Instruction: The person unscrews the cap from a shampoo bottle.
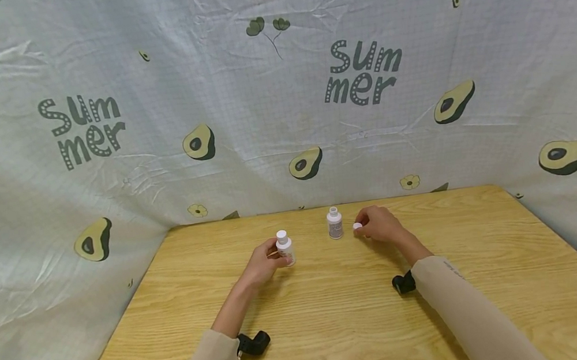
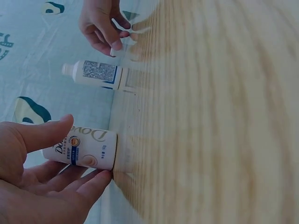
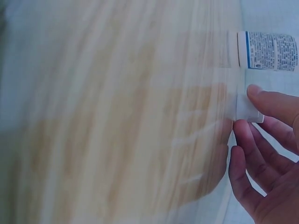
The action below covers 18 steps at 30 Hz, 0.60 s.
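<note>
My left hand (image 1: 263, 262) holds a small white Dove bottle (image 2: 88, 148), capped and upright, between its thumb and fingers. The thumb lies across the upper part of the label side. A second white bottle (image 1: 334, 226), with its neck uncapped, stands upright between my hands; dense print covers the side of its label in the right wrist view. To the right of that bottle, my right hand (image 1: 380, 224) pinches a loose white cap (image 3: 247, 107) between thumb and fingers, right at the tabletop. The palm side of the right hand is hidden in the head view.
The wooden table (image 1: 322, 316) has a glossy surface that reflects the bottles and hands. Behind it hangs a pale cloth (image 1: 238, 92) printed with avocados and lettering, close to the table's back edge. A black wrist camera (image 1: 254, 343) sits under the left sleeve.
</note>
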Each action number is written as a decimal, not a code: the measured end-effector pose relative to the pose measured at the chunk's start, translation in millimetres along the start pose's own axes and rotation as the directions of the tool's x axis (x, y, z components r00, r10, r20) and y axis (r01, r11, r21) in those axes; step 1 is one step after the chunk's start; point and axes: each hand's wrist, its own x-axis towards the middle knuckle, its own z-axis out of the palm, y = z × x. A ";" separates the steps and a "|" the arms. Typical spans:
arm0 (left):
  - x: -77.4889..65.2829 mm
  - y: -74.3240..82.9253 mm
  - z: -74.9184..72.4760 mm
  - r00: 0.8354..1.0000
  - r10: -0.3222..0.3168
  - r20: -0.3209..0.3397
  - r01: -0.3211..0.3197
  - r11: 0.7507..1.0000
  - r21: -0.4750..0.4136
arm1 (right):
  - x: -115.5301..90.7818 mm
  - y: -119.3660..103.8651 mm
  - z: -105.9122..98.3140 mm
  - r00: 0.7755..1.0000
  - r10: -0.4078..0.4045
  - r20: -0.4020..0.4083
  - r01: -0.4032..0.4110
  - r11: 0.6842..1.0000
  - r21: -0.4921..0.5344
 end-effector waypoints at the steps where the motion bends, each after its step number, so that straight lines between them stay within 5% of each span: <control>1: -0.1 0.2 0.2 1.000 0.001 -0.001 -0.001 1.000 0.000 | 0.0 -0.7 -0.1 1.000 0.000 0.001 0.000 1.000 0.000; 18: 1.5 -1.0 5.1 0.999 0.004 -0.044 -0.002 0.999 0.035 | -5.2 2.3 -9.1 1.000 -0.021 0.021 0.021 1.000 -0.016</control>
